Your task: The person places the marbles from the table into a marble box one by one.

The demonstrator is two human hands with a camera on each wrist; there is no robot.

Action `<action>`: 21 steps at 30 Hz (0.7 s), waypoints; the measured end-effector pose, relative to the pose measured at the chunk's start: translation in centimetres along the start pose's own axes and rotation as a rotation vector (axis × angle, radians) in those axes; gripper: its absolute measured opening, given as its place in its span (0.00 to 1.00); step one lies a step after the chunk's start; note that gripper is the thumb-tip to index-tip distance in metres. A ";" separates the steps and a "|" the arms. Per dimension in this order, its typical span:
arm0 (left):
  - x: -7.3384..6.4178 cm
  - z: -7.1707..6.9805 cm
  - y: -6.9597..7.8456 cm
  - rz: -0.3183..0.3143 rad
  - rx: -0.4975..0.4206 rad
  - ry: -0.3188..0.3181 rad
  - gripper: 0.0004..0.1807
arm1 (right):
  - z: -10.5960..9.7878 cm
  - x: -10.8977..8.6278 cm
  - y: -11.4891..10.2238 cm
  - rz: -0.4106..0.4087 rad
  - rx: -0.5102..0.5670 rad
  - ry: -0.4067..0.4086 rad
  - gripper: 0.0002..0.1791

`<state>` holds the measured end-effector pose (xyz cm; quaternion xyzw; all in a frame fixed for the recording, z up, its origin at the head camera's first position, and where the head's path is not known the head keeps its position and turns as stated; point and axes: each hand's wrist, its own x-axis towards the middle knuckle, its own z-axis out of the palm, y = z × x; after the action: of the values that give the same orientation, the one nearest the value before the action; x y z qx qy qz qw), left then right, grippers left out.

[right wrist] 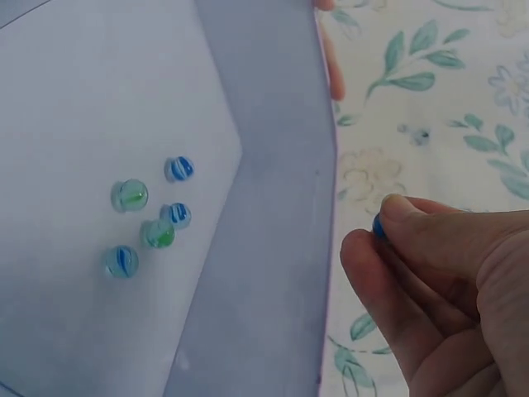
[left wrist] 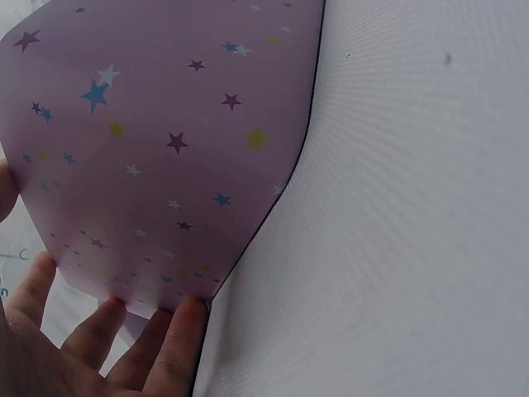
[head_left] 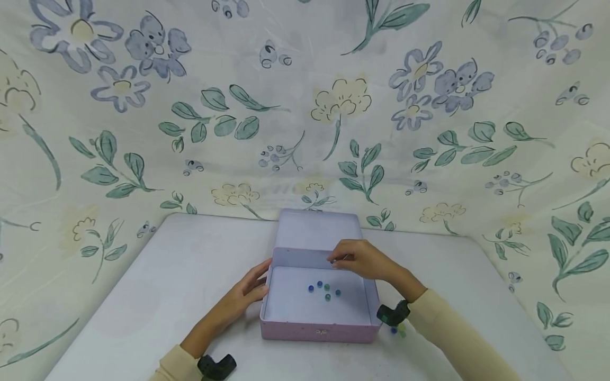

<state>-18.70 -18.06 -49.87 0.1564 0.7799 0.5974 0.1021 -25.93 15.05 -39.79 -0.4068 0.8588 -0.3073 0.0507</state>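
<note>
Blue marble (right wrist: pixel 378 226) sits pinched btwn R hand (head_left: pixel 364 258) thumb & fingertips by pink box (head_left: pixel 290 332) w/ 5 marbles (head_left: pixel 326 287) inside; L hand (head_left: pixel 240 296) touches box's side, fingers extended.

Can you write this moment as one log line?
left hand: touching open box | right hand: pinching blue marble | inside box: five marbles | table: likely more marbles beside box
</note>
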 end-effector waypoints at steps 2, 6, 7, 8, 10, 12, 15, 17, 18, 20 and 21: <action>0.0 0.0 0.0 0.005 0.002 -0.003 0.34 | 0.4 0.5 0.1 -0.019 -0.005 -0.013 0.10; -0.1 0.0 0.0 0.022 0.006 -0.013 0.34 | 1.2 1.5 0.2 -0.049 -0.006 -0.048 0.10; -0.1 -0.1 -0.1 0.024 0.006 -0.014 0.34 | 1.4 1.8 0.2 -0.053 -0.004 -0.057 0.10; -0.1 -0.1 0.0 0.024 0.005 -0.013 0.34 | 1.6 2.0 0.2 -0.050 -0.005 -0.067 0.10; -0.1 -0.1 0.0 0.022 0.001 -0.013 0.34 | 2.1 2.6 0.1 -0.034 -0.004 -0.094 0.10; -0.1 -0.1 0.1 0.017 -0.001 -0.010 0.34 | 2.6 3.0 0.1 -0.021 -0.005 -0.115 0.10; -0.1 -0.1 0.1 0.017 -0.010 -0.011 0.34 | 3.4 3.5 0.2 0.010 -0.018 -0.143 0.09; -0.1 -0.1 0.1 0.016 -0.014 -0.013 0.34 | 4.0 3.6 0.4 0.025 -0.027 -0.152 0.09; -0.1 -0.1 0.1 0.016 -0.016 -0.015 0.34 | 4.2 3.6 0.5 0.037 -0.036 -0.156 0.09; -0.1 -0.1 0.1 0.016 -0.020 -0.017 0.34 | 4.8 3.7 0.8 0.042 -0.056 -0.158 0.08; -0.1 -0.1 0.1 0.017 -0.019 -0.020 0.34 | 5.0 3.7 0.9 0.044 -0.064 -0.159 0.08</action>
<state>-18.60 -18.13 -49.72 0.1680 0.7719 0.6039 0.1063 -27.29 10.40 -43.70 -0.4123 0.8702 -0.2452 0.1126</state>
